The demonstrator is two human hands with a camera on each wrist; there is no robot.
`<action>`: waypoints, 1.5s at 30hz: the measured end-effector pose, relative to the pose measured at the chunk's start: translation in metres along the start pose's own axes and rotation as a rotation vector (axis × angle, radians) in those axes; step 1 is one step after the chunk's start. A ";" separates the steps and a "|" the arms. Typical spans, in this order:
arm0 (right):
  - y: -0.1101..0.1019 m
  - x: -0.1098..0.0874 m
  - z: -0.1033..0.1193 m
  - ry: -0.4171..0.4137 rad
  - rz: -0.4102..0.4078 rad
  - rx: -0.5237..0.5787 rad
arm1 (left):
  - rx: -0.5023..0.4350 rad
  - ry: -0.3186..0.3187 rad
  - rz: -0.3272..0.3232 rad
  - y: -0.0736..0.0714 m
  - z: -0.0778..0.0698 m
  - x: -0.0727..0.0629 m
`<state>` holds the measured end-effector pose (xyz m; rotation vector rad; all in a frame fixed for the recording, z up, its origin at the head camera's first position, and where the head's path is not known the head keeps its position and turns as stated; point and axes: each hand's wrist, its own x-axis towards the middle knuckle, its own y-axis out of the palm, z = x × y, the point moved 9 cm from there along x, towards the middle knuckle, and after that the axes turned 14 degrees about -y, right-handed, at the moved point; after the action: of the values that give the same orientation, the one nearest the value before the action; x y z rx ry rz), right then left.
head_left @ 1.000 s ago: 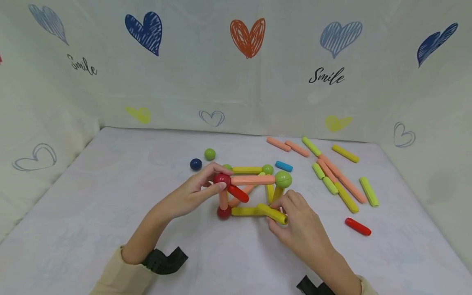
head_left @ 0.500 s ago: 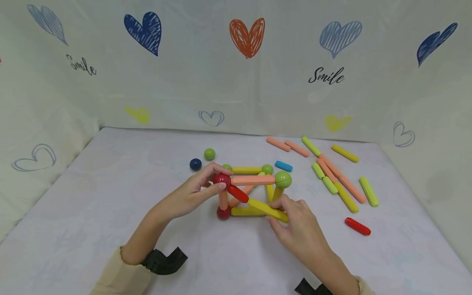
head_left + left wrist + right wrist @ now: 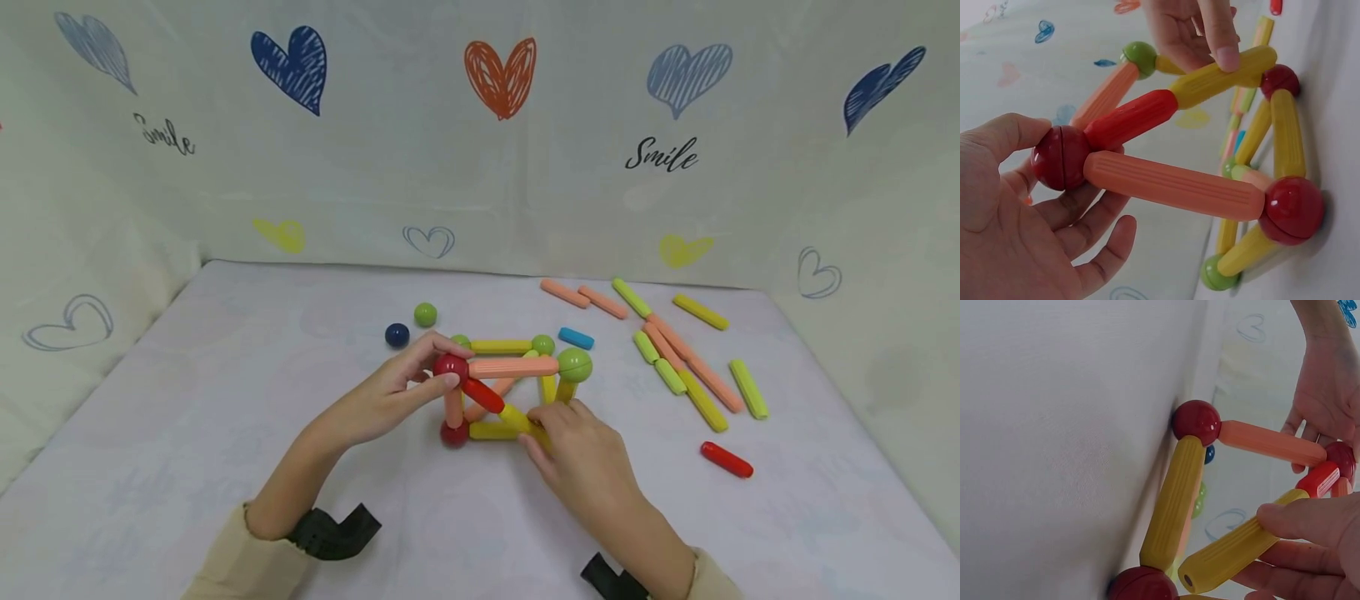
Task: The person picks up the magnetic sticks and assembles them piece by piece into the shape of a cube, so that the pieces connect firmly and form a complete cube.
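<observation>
My left hand [image 3: 390, 390] pinches a red ball [image 3: 1060, 157] at the upper left corner of a frame of magnetic sticks and balls. From this ball a peach stick [image 3: 513, 367] runs across to a green ball [image 3: 575, 365], another peach stick [image 3: 1175, 184] slopes down to a lower red ball [image 3: 1291, 209], and a short red stick [image 3: 1132, 117] points toward the front right. My right hand [image 3: 588, 446] grips a yellow stick [image 3: 1229, 553] between thumb and fingers. One end meets the red stick's tip; the other end is free in the right wrist view.
On the white table, loose peach, yellow and light green sticks [image 3: 703, 367] lie to the right, with a red stick [image 3: 726, 460] nearer the front. A blue stick [image 3: 576, 337] lies behind the frame. A navy ball [image 3: 397, 335] and a green ball [image 3: 425, 314] sit at the back left.
The yellow stick has swung from lying over the frame's lower bar into line with the red stick, and its end now meets it. My right hand has shifted left along it; the left hand stays put.
</observation>
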<state>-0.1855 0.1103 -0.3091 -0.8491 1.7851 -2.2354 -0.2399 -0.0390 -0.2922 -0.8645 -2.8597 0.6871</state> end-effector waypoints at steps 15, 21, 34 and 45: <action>0.008 0.010 -0.004 -0.016 -0.058 0.075 | -0.042 0.011 0.051 -0.001 0.001 -0.002; 0.003 0.008 -0.008 0.028 0.041 0.129 | -0.042 0.013 0.057 0.000 0.002 -0.002; 0.019 -0.001 -0.070 0.097 0.265 0.567 | -0.001 -0.068 0.082 -0.001 0.008 -0.003; 0.032 0.003 -0.068 -0.056 0.230 0.642 | 0.368 -0.274 0.115 0.022 0.050 0.005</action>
<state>-0.2305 0.1580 -0.3465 -0.5290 0.9637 -2.3647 -0.2431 -0.0394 -0.3467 -0.9418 -2.7754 1.3898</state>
